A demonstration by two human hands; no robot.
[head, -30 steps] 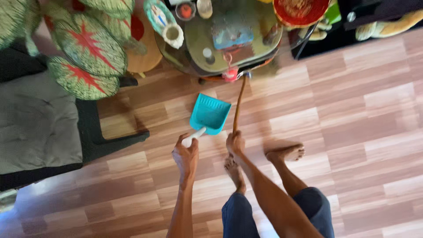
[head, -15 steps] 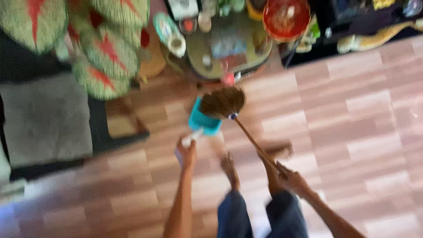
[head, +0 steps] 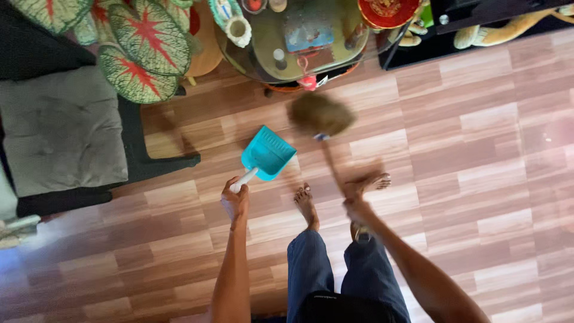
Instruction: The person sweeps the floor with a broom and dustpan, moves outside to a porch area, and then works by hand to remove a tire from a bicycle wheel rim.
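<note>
Left hand [head: 235, 200] closed round white handle of teal plastic dustpan [head: 268, 153], pan low over brown wood-plank floor [head: 478, 149]. Right hand [head: 357, 209] grips blurred brown bristle broom [head: 320, 116] w/ head beside dustpan, nr round glass table [head: 263, 60]; grey cushion [head: 60, 128] at left.

Person seen from above: bare arms, bare feet, dark blue trousers.
Left hand [head: 235, 200] and right hand [head: 357, 209] uncovered, no sleeves showing on either forearm. Trousers [head: 344, 278] look like denim, legs ending above the ankles. A dark waistband runs along the bottom edge.
</note>
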